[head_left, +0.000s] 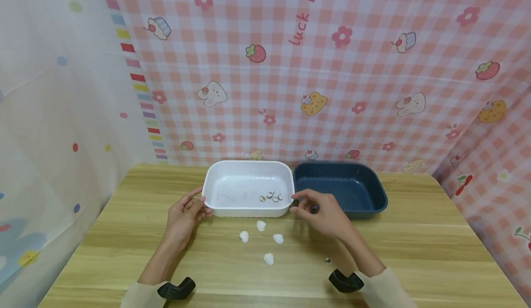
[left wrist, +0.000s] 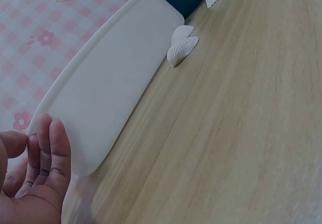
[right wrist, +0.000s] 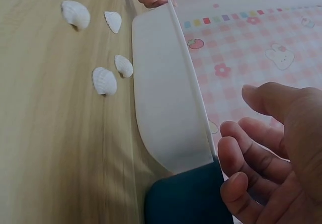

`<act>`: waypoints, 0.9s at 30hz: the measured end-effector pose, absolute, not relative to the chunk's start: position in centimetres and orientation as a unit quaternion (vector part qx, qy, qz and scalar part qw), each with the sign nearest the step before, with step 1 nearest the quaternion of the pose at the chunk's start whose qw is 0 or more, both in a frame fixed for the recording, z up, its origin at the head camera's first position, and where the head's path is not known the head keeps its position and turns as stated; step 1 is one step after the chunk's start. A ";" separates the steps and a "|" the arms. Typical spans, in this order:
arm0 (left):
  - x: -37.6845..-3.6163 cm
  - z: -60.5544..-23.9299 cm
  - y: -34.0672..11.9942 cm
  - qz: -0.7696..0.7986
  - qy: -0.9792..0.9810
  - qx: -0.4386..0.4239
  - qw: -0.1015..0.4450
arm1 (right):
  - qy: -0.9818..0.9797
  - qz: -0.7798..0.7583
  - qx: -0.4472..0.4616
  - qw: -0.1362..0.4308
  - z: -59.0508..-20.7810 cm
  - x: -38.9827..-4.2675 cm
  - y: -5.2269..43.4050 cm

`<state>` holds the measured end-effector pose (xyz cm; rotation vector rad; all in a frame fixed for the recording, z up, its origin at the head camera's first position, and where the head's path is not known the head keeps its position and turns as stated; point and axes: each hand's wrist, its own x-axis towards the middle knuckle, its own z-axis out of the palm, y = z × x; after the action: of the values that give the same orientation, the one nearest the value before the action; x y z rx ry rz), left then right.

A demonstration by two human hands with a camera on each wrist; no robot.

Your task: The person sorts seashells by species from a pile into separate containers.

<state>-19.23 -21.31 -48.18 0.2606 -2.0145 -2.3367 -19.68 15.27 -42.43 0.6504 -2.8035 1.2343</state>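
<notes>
A white tray (head_left: pixel 244 211) stands at the middle of the wooden table, with a few small shell pieces (head_left: pixel 271 196) in its right front part. My left hand (head_left: pixel 202 206) rests with straight fingers (left wrist: pixel 55 153) against the tray's left front corner (left wrist: pixel 110 78). At the right front corner (right wrist: pixel 166 93) hovers my right hand (head_left: pixel 300 203), where the white tray meets a dark blue tray (head_left: pixel 365 213); its fingers (right wrist: pixel 241 148) are loosely curled and hold nothing. Several white shells (head_left: pixel 261 225) lie on the table in front of the white tray, between my hands (right wrist: pixel 104 80) (left wrist: pixel 182 50).
The blue tray (right wrist: pixel 186 199) looks empty and touches the white one's right side. A tiny dark bit (head_left: pixel 328 260) lies by my right forearm. Checked pink cloth hangs behind the table and at the right; pale cloth hangs at the left.
</notes>
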 end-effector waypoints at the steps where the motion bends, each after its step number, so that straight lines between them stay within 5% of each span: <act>1: -19.2 -48.2 -21.3 -0.755 -0.650 0.084 0.023 | -0.896 0.392 0.211 0.008 -42.4 -19.5 15.5; 27: -19.2 -48.1 -21.3 -0.758 -0.648 0.079 0.022 | -0.876 0.393 0.280 -0.013 -44.7 -16.0 20.4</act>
<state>-19.17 -21.26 -48.07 0.2434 -2.0070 -2.3480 -16.02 20.36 -44.74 0.8858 -2.7754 1.2460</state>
